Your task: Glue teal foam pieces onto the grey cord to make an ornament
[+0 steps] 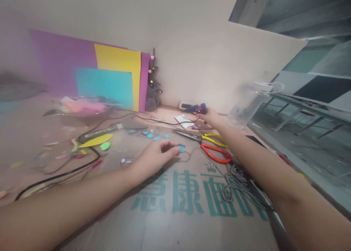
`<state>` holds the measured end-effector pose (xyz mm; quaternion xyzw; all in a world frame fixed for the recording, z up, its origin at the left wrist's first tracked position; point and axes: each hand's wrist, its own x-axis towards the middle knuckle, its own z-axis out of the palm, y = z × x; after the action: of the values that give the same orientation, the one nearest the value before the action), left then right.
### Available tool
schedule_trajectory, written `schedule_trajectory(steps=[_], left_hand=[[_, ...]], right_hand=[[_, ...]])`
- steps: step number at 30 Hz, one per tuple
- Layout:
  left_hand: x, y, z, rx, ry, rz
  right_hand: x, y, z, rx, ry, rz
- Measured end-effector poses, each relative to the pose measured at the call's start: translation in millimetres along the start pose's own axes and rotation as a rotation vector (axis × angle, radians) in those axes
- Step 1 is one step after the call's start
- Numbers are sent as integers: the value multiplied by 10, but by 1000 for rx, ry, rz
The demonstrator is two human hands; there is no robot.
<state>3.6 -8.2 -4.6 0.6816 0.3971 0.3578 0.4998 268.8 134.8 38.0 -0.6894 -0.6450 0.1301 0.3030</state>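
Observation:
My left hand [161, 152] is closed in a pinch over the printed board, with a small blue flower cutout [181, 148] at its fingertips. A thin grey cord runs right from close by the cutout. Farther back, my right hand [208, 116] is wrapped round a dark blue glue gun [197, 108] with a small red light; its fingers are partly hidden. Several more blue flowers, one of them a loose cutout [157, 138], lie just beyond my left hand. Scissors [216, 148] with one red and one yellow handle lie open between my arms.
A bundle of grey cord [236, 181] lies at the right. A power strip [100, 132], black cable, yellow leaf shape [95, 141] and green piece [105, 146] are at left. Coloured sheets [109, 82] lean on the wall; a clear plastic container [244, 104] stands by the right edge.

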Motion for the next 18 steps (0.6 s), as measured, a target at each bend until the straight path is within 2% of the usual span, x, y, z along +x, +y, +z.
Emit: schedule_trajectory(steps=[4, 9, 15, 18], left_hand=[[3, -5, 4, -44, 3, -8], [10, -3, 9, -65, 30, -32], [19, 15, -12, 5, 72, -12], [13, 22, -19, -5, 70, -79]], right_hand=[[-114, -63, -213, 77, 15, -17], [-656, -178, -442, 135, -42, -49], [-1404, -239, -390, 181, -72, -254], [-1629, -176, -313, 105, -34, -300]])
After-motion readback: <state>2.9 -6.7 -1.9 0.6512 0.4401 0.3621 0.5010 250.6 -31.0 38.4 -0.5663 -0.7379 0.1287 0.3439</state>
